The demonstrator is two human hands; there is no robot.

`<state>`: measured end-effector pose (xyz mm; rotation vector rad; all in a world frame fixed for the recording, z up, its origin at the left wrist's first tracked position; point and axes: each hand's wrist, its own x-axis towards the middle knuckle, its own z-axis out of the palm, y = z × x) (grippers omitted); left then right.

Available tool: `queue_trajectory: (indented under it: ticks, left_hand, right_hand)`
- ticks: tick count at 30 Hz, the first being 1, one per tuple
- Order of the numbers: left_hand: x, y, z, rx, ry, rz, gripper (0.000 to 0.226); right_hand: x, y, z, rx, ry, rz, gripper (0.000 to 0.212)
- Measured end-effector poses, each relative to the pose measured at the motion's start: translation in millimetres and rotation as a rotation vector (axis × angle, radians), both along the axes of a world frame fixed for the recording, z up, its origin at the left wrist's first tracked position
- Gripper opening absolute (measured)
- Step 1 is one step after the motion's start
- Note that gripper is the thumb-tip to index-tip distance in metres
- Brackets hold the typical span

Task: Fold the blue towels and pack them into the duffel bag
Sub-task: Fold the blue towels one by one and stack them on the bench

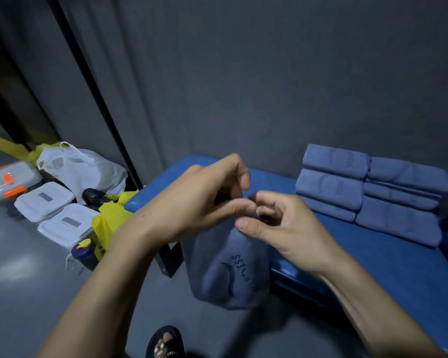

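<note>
A blue towel (230, 272) with embossed lettering hangs in the air in front of the blue table (373, 259). My left hand (199, 200) and my right hand (277, 223) both pinch its top edge, close together, fingers curled. Two stacks of folded blue towels (367, 192) rest at the back right of the table against the grey wall. No duffel bag shows clearly in view.
On the floor at left lie white lidded boxes (47, 200), a clear case with orange latches (8, 182), a white plastic bag (80, 166), a yellow bag (111, 215) and a dark bottle (86, 254). A sandalled foot (166, 342) is at the bottom.
</note>
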<state>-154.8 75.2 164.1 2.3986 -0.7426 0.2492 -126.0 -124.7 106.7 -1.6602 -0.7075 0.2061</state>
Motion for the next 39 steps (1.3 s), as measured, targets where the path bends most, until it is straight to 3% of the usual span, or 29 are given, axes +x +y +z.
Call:
queue_trajectory:
  ticks: [4, 7, 10, 13, 16, 21, 26, 31, 33, 36, 39]
  left_hand:
    - [-1, 7, -6, -0.011, 0.146, 0.054, 0.035]
    - [-1, 27, -11, 0.154, 0.253, 0.119, 0.037]
    - [-3, 43, -12, 0.290, 0.200, 0.135, 0.024]
    - [-6, 57, -6, 0.306, 0.136, 0.198, 0.026]
    - [-10, 67, 0, 0.180, 0.128, 0.179, 0.025]
    - [-18, 69, 9, -0.247, 0.195, 0.044, 0.034]
    - [8, 73, -2, -0.417, 0.142, 0.204, 0.030]
    - [56, 75, -19, -0.530, 0.015, 0.426, 0.013]
    - [71, 79, -18, -0.514, -0.171, 0.490, 0.011]
    - [79, 78, -2, -0.460, -0.448, 0.515, 0.012]
    - [82, 81, 1, -0.453, -0.512, 0.500, 0.015]
  right_hand:
    - [4, 0, -2, -0.063, -0.063, -0.066, 0.025]
    - [7, -3, 1, -0.067, -0.134, -0.119, 0.010]
    - [11, -10, 7, -0.025, -0.165, -0.157, 0.004]
    - [14, -18, 16, -0.050, -0.222, -0.190, 0.008]
    - [12, -25, 26, -0.110, -0.257, -0.182, 0.011]
    - [1, -40, 55, -0.104, -0.185, -0.005, 0.020]
    - [34, -22, 61, -0.176, -0.055, -0.087, 0.018]
    - [99, 21, 53, -0.168, 0.006, -0.177, 0.015]
    - [119, 33, 60, -0.078, -0.037, -0.215, 0.017]
    - [140, 42, 79, 0.062, -0.235, -0.255, 0.010]
    - [155, 43, 79, 0.039, -0.458, -0.304, 0.002]
